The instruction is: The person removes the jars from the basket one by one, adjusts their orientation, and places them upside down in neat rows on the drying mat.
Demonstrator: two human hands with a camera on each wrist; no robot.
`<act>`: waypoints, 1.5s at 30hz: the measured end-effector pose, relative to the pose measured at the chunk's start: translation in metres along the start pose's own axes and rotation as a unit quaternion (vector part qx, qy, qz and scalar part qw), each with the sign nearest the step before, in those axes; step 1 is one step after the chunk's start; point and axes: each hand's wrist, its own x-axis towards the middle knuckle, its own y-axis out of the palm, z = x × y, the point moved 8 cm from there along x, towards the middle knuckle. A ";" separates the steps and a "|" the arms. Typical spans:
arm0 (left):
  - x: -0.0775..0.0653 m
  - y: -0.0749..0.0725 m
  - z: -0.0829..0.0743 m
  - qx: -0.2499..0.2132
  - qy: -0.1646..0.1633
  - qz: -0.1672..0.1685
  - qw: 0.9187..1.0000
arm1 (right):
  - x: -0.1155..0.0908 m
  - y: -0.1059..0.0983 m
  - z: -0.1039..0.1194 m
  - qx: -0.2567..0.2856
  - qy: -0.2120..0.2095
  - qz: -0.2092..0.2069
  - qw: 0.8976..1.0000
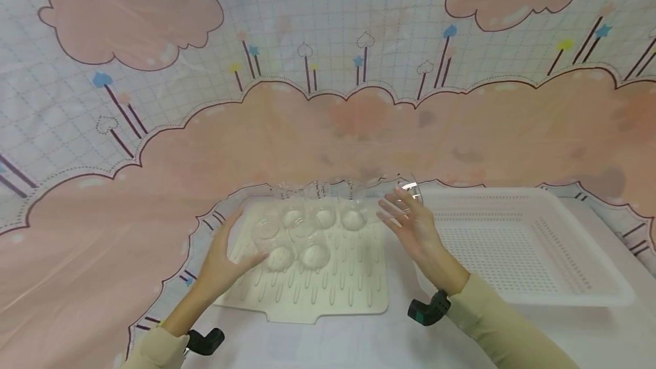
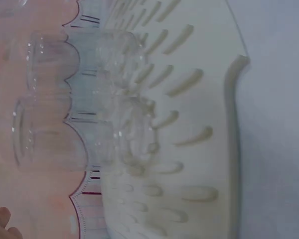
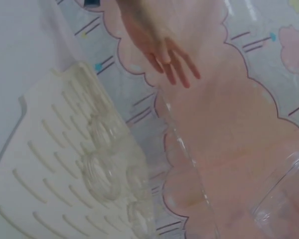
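Several clear glasses stand on a cream ridged draining mat (image 1: 353, 295), two in front and a row behind. At the mat's left side, my left hand (image 1: 222, 263) has its thumb and fingers spread wide, the thumb tip overlapping the front-left glass (image 1: 279, 258). The left wrist view shows two glasses side by side, the nearer glass (image 2: 50, 134) at the mat's edge. Beyond the mat's right edge, my right hand (image 1: 417, 229) holds a tilted clear glass (image 1: 410, 188), its fingers pointing left. Clear edges of this glass (image 3: 281, 186) cross the right wrist view.
A white perforated plastic basket (image 1: 605, 278) stands on the white table to the right of the mat. Behind hangs a pink and blue patterned cloth (image 1: 359, 141). Black cameras are strapped to both wrists.
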 end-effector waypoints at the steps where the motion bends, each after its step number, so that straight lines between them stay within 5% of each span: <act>1: -0.003 0.001 0.006 0.000 -0.009 0.004 1.000 | 0.001 0.000 -0.001 -0.006 0.001 -0.001 1.000; 8: -0.020 0.015 0.046 0.017 -0.056 0.031 0.998 | 0.007 -0.001 -0.008 -0.024 0.004 -0.016 1.000; 17: -0.031 0.033 0.074 0.093 -0.046 0.085 0.991 | 0.014 -0.003 -0.020 -0.075 0.007 -0.043 0.996; 25: -0.035 0.045 0.089 0.163 -0.021 0.110 0.980 | 0.018 -0.003 -0.033 -0.144 0.002 -0.046 0.989; 45: -0.045 0.055 0.105 0.210 -0.036 0.185 0.959 | 0.022 -0.006 -0.057 -0.272 0.007 -0.073 0.959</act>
